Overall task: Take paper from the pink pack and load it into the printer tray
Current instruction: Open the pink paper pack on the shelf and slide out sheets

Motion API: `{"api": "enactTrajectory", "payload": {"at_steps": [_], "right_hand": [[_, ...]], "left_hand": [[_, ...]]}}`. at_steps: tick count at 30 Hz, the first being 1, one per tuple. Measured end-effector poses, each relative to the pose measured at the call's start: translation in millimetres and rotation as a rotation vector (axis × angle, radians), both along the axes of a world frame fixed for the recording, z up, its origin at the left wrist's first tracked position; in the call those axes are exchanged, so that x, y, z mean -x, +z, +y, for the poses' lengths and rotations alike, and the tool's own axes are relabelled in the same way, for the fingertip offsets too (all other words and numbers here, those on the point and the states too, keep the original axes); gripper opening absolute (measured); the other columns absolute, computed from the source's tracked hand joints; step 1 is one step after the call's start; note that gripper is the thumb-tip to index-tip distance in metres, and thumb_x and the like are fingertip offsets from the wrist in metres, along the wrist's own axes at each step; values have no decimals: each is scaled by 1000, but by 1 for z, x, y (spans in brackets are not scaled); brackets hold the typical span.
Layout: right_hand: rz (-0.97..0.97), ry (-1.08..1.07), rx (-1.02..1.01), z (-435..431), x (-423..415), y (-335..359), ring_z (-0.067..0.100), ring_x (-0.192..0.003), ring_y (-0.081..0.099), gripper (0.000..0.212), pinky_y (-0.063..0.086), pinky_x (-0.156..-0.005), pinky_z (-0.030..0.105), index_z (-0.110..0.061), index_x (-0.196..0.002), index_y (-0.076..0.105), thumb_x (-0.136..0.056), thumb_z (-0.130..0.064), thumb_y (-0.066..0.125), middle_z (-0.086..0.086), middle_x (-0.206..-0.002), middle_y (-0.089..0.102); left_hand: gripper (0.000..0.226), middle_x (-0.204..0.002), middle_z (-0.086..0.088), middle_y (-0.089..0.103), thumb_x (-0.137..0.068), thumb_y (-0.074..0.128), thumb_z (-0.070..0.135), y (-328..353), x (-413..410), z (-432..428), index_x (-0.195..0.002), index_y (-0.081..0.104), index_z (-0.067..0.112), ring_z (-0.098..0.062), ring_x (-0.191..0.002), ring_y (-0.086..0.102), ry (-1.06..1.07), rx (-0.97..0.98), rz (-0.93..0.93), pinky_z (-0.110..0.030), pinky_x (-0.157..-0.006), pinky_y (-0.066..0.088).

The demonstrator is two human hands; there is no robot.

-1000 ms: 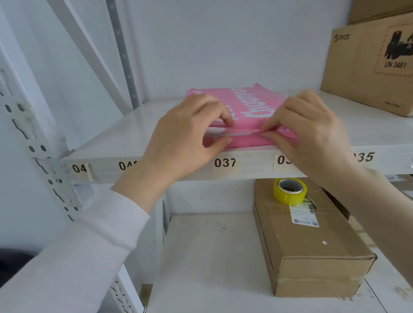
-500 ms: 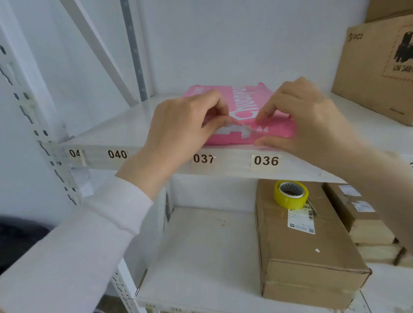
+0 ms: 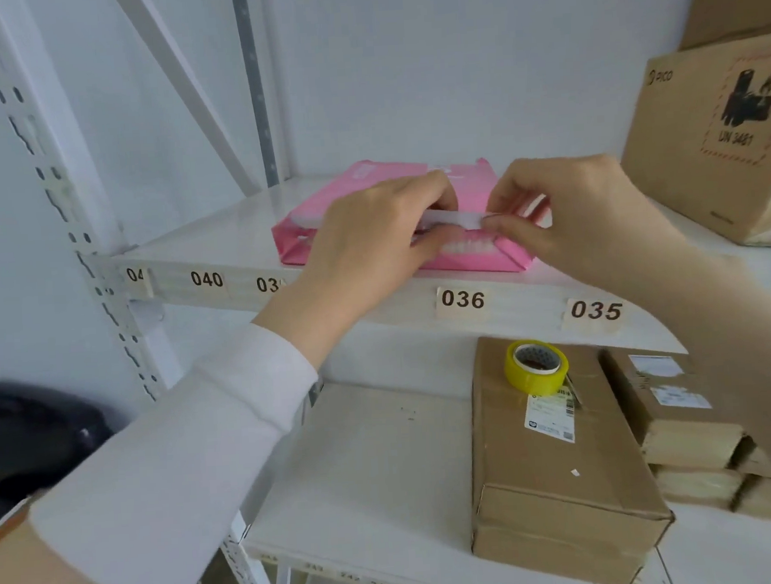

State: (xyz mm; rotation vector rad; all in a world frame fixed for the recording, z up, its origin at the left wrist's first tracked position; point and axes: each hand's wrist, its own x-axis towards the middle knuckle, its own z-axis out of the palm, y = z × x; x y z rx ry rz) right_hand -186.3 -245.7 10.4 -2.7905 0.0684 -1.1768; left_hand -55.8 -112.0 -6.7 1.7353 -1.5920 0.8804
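At the middle of the frame, the pink pack lies flat on the white shelf, its near end just behind the front lip above the label 036, and both hands work at that end. What could go wrong from here is mostly a matter of the wrapper: if the white strip is pulled too hard or at an angle, it may tear off short and leave the end sealed, or rip raggedly so the sheets inside get creased as they come out. The pack also sits close to the shelf edge, so a strong tug toward the person could drag it over the lip onto the brown box and the yellow tape roll in the lower right of the frame. No printer or tray shows anywhere, so the paper would have to be carried off, and a loose handful could fan or slip. The left hand lies over the near left part of the pack, its fingers curled nearly closed, thumb and forefinger pinching the left end of the strip. The right hand comes in from the right with its fingers drawn together, tips pressed on the strip's right end; how firmly either grips I cannot tell.
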Motion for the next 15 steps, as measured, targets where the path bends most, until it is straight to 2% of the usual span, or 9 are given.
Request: {"api": "enactTrajectory", "payload": {"at_steps": [3,7,10,12,15], "right_hand": [[-103,33,-51,0,7,-3,9,-70,59,18,51,-69,31,-7,-87,64,-78,-21,71,-2,-77,63],[-317,-32,262,0,18,-18,25,-83,50,18,46,-58,38,-7,-83,65,-78,-22,73,13,-89,61],[-279,-62,466,-3,18,-30,28,-94,43,12,44,-68,37,-10,-83,71,-82,-22,68,17,-98,64],[-261,-106,494,-5,17,-32,29,-98,42,11,43,-74,40,-12,-83,72,-81,-23,68,17,-101,65],[-293,-139,495,-6,17,-27,28,-96,43,7,45,-70,42,-11,-75,72,-80,-17,72,15,-95,66]], "left_hand": [[18,-79,2,69,-82,64,33,8,-3,-3,-86,60,15,-15,-62,56,31,-26,52,-27,-58,40],[16,-84,2,70,-83,64,32,18,-6,-4,-88,60,17,-22,-75,62,19,-92,111,-26,-61,35],[17,-89,1,70,-85,62,31,21,-6,-8,-93,57,17,-26,-80,62,21,-115,118,-30,-63,39],[17,-92,1,67,-87,59,27,20,-7,-11,-97,50,16,-25,-82,61,24,-147,101,-30,-63,35],[12,-96,3,62,-87,57,15,18,-7,-9,-94,47,17,-17,-91,55,-110,-203,124,-39,-72,46]]}}
